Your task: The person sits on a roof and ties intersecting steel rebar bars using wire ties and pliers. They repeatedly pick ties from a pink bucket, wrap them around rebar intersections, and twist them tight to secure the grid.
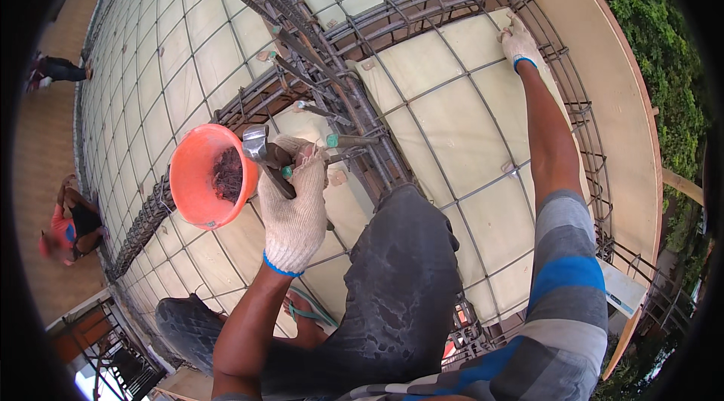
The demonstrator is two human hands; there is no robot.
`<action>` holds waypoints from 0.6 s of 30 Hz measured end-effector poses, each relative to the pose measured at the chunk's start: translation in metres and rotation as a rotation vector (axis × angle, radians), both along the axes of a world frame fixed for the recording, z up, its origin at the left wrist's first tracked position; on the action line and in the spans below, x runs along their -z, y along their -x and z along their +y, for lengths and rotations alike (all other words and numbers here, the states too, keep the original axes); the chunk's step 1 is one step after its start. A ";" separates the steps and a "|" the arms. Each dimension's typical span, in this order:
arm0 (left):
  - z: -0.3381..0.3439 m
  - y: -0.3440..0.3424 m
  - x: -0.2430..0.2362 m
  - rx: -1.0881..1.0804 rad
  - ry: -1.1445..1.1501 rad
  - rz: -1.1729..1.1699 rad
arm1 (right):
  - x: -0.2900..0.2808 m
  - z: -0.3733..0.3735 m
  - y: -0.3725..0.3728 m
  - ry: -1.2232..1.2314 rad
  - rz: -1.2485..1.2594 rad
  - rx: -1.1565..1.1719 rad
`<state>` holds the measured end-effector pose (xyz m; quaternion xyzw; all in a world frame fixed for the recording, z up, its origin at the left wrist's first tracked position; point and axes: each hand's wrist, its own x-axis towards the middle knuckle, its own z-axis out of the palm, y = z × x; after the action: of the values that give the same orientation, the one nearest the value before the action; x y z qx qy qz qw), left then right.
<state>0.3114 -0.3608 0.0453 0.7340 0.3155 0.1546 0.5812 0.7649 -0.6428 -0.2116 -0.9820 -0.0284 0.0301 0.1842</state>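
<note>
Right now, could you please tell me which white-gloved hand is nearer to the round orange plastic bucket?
Left. The left hand is close beside the right rim of the bucket; the right hand is well away, toward the picture's upper right.

Knit gloves [292, 221], blue-edged; blue-grey striped sleeve [567, 280]; stained dark trousers [396, 273].

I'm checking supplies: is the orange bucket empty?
No, dark material lies inside the orange bucket, beside the gloved left hand.
</note>
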 end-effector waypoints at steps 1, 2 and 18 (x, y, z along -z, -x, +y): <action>-0.002 -0.003 -0.004 -0.008 0.034 0.026 | 0.014 -0.009 -0.015 -0.025 -0.104 -0.047; -0.003 -0.003 -0.006 -0.029 0.060 0.066 | 0.021 -0.004 -0.019 0.011 -0.078 -0.026; 0.002 0.001 -0.003 -0.026 0.079 0.026 | 0.023 0.008 -0.062 0.107 0.040 -0.027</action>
<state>0.3105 -0.3584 0.0485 0.7082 0.3382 0.1398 0.6037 0.8272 -0.6350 -0.2350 -0.9892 -0.0361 0.0536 0.1317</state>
